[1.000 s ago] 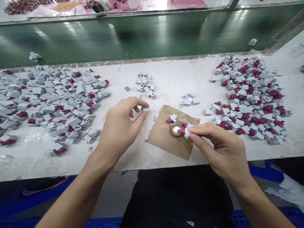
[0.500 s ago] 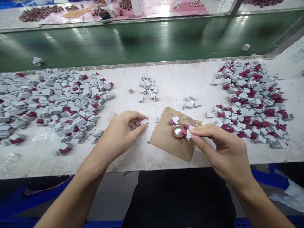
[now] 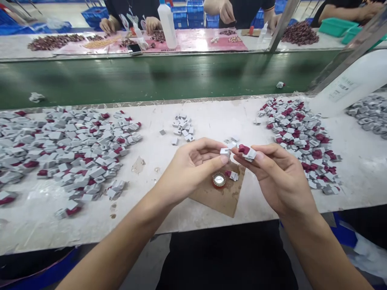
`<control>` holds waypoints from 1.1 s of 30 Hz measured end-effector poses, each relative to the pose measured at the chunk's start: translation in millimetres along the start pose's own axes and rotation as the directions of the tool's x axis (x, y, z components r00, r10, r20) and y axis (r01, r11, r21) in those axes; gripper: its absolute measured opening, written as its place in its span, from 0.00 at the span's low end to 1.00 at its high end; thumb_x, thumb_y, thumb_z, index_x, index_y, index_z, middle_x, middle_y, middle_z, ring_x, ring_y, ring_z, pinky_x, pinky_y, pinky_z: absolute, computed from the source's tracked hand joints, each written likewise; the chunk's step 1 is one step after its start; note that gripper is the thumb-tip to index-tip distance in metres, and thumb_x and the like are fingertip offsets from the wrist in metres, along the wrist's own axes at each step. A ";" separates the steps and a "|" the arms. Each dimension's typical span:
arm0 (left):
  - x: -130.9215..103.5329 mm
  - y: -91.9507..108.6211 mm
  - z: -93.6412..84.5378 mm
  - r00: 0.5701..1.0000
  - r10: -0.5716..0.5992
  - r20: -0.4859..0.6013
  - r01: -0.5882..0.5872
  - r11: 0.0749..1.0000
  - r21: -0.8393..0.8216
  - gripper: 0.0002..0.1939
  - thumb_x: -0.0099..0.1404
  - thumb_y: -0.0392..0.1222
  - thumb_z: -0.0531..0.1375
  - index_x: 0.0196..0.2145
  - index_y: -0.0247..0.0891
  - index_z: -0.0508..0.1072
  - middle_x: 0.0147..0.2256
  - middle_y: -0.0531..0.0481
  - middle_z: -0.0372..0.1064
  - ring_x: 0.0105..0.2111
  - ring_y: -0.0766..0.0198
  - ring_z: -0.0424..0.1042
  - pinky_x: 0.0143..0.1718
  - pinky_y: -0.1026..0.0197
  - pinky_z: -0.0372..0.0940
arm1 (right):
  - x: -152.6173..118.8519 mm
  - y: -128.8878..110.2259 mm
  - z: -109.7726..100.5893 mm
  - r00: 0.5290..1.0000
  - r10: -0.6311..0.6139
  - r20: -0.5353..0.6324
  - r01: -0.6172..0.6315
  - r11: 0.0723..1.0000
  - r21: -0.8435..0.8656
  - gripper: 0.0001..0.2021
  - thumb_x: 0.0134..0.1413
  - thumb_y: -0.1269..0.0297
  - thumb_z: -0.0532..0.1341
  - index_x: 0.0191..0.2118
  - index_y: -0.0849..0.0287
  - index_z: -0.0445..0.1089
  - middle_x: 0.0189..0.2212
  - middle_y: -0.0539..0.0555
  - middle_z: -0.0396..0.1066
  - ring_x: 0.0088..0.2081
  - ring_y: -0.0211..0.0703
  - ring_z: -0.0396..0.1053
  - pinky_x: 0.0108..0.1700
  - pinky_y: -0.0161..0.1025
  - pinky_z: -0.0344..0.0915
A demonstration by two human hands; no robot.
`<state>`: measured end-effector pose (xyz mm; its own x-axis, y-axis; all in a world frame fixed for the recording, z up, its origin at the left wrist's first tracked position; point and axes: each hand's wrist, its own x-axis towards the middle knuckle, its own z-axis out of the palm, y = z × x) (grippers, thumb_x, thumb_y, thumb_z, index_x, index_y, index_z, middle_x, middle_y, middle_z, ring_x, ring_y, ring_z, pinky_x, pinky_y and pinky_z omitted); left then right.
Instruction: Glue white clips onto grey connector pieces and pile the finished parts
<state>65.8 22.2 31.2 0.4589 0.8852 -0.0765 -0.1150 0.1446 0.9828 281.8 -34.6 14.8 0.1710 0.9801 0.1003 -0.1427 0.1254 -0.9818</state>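
My left hand (image 3: 196, 167) pinches a small grey plastic cap (image 3: 225, 152) between thumb and fingers. Close to its right, my right hand (image 3: 278, 173) grips a grey and maroon plastic part (image 3: 247, 152), maroon end towards the left hand. The two pieces are near each other; whether they touch I cannot tell. Below the hands lies a brown cardboard piece (image 3: 219, 201), partly hidden by the left hand. On it sit a round, shiny bottle cap (image 3: 219, 179) with a reddish rim and another grey and maroon part (image 3: 232, 175).
Heaps of grey and maroon parts lie left (image 3: 75, 149) and right (image 3: 296, 133). A small group of grey caps (image 3: 183, 127) is at the middle. Behind runs a green belt (image 3: 181, 76); co-workers' hands (image 3: 152, 25) are beyond. A white bottle (image 3: 347, 82) leans at right.
My left hand has moved right with the grey cap. My right hand has lifted its part off the bottle cap and turned it. The view has tilted up, showing co-workers.
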 end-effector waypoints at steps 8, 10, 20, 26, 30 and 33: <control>11.1 -3.4 7.8 0.999 -0.009 0.052 0.011 0.999 -0.041 0.13 0.70 0.46 0.77 0.48 0.40 0.85 0.42 0.45 0.86 0.39 0.56 0.85 0.36 0.59 0.79 | 6.4 -3.0 0.7 0.999 -0.014 -0.042 0.015 1.000 0.021 0.08 0.62 0.53 0.80 0.41 0.48 0.86 0.41 0.52 0.87 0.49 0.53 0.86 0.58 0.58 0.85; 11.4 -3.6 8.1 0.998 -0.013 0.054 0.015 0.999 -0.049 0.13 0.70 0.47 0.77 0.48 0.40 0.85 0.42 0.45 0.86 0.38 0.55 0.85 0.35 0.58 0.79 | 6.0 -1.6 -0.4 0.999 -0.012 -0.052 0.012 1.000 -0.008 0.09 0.62 0.52 0.80 0.41 0.49 0.86 0.41 0.52 0.86 0.48 0.53 0.86 0.56 0.57 0.85; 19.8 2.4 6.5 0.997 -0.024 0.078 0.024 1.000 0.001 0.08 0.69 0.40 0.77 0.44 0.36 0.85 0.44 0.44 0.87 0.43 0.55 0.87 0.45 0.58 0.82 | 12.4 -16.5 -0.4 0.991 -0.118 0.057 0.128 0.967 -0.219 0.04 0.65 0.70 0.75 0.39 0.53 0.88 0.37 0.53 0.85 0.40 0.44 0.85 0.43 0.36 0.83; 29.2 14.4 7.8 0.992 -0.005 0.129 0.000 0.999 0.036 0.04 0.71 0.36 0.74 0.43 0.36 0.86 0.41 0.47 0.87 0.42 0.57 0.87 0.44 0.61 0.82 | 22.8 -22.9 -3.8 0.996 -0.064 0.065 0.076 0.978 -0.197 0.02 0.63 0.66 0.78 0.39 0.52 0.88 0.36 0.52 0.86 0.39 0.43 0.85 0.41 0.33 0.82; 40.1 20.9 5.7 0.990 0.052 0.132 -0.066 0.993 0.097 0.03 0.71 0.36 0.73 0.42 0.38 0.86 0.41 0.49 0.86 0.41 0.59 0.86 0.43 0.62 0.81 | 35.9 -26.5 -7.4 0.994 -0.043 0.096 0.058 0.985 -0.165 0.06 0.59 0.60 0.82 0.39 0.51 0.88 0.36 0.51 0.87 0.36 0.39 0.84 0.40 0.31 0.81; 56.3 23.1 2.4 0.989 0.048 0.141 -0.069 0.987 0.148 0.04 0.69 0.37 0.74 0.41 0.39 0.86 0.41 0.49 0.86 0.42 0.58 0.86 0.45 0.60 0.82 | 54.6 -28.5 -10.5 0.992 -0.039 0.117 0.060 0.982 -0.178 0.08 0.58 0.58 0.83 0.39 0.52 0.88 0.37 0.52 0.87 0.38 0.40 0.84 0.42 0.31 0.80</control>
<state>91.1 74.3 50.0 0.5727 0.8198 -0.0048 -0.0147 0.0161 0.9998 305.4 13.8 46.6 0.0617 0.9857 0.1570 0.0436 0.1545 -0.9870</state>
